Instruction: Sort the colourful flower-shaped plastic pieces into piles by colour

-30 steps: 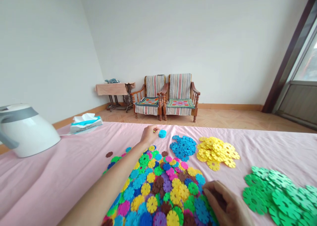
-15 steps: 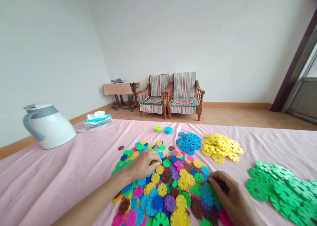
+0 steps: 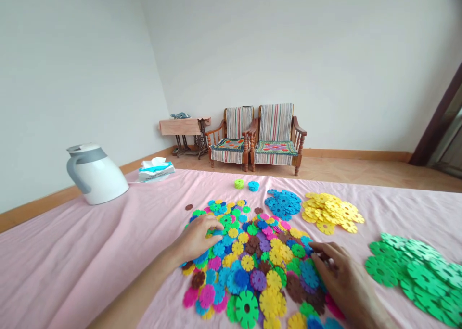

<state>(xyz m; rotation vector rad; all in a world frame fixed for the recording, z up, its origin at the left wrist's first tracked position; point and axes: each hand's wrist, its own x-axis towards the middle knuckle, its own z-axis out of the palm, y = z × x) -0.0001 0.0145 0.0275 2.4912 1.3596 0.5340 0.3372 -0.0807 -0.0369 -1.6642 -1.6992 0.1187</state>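
Grip looks loose in the left hand (image 3: 198, 237), its fingers parted, and I cannot tell the right hand's (image 3: 346, 273); a careless sweep could scatter mixed plastic snowflake discs (image 3: 252, 280) into the green ones (image 3: 420, 271).

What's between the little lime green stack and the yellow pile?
In the head view, the small blue stack and the larger blue pile lie between the lime green stack and the yellow pile.

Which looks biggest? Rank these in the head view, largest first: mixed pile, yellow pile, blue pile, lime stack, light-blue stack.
1. Mixed pile
2. Yellow pile
3. Blue pile
4. Lime stack and light-blue stack: too alike to rank.
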